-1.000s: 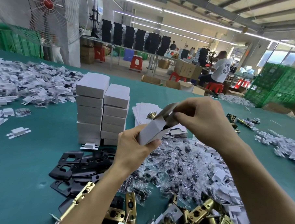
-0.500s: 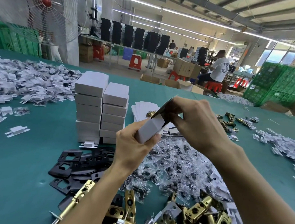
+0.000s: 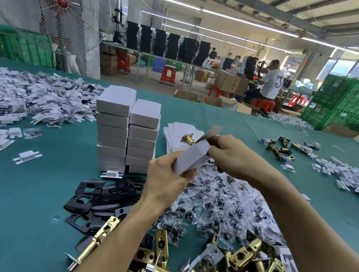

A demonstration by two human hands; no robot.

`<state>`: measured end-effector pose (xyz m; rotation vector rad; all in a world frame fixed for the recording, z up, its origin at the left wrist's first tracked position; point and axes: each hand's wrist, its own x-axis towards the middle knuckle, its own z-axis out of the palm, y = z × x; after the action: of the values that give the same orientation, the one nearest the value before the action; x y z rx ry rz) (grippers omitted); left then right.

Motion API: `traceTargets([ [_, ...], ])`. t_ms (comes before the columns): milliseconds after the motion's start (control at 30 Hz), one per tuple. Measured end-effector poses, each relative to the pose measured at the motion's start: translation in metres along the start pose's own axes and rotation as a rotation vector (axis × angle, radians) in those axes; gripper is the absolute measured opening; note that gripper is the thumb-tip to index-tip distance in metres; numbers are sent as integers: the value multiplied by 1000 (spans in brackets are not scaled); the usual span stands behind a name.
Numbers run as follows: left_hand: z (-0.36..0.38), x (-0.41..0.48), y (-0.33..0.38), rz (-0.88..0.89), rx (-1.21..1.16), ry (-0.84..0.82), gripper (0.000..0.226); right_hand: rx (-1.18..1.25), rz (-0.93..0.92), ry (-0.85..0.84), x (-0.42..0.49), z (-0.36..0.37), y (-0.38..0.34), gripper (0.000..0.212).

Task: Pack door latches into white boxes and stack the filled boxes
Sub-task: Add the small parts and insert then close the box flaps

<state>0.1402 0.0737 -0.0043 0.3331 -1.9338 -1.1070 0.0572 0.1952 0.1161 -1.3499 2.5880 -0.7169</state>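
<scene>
Between left hand [image 3: 168,183] and right hand [image 3: 235,156], white box [image 3: 192,157]

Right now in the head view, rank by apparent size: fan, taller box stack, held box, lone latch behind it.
1. fan
2. taller box stack
3. held box
4. lone latch
Nearness flatters the held box; the order holds anyway.
</scene>
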Motion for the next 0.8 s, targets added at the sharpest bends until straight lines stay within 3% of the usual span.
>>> traceTargets([
  [100,-2,0,2,1,11,14,33,60,32,30,0,0,-2,26],
  [233,-2,1,3,-30,-20,30,30,-105,-45,134,-1,7,-4,32],
  [367,-8,4,6,-74,-61,68,20,-13,-228,610,-3,13,-6,16],
  [467,-19,10,12,-69,-97,154,31,254,-180,900,3,20,5,13],
  [533,-28,15,16,-89,-141,203,30,319,-29,772,10,37,14,17],
  [600,-33,18,15,-136,-227,239,22,146,22,359,14,64,17,17],
  [667,-35,21,14,-163,-270,261,21,54,-57,-52,17,96,11,10],
  [733,-36,23,12,-180,-287,279,28,-52,-213,-197,24,126,0,14],
  [800,-37,24,11,-198,-287,293,30,-193,-384,-199,34,149,-11,19],
])
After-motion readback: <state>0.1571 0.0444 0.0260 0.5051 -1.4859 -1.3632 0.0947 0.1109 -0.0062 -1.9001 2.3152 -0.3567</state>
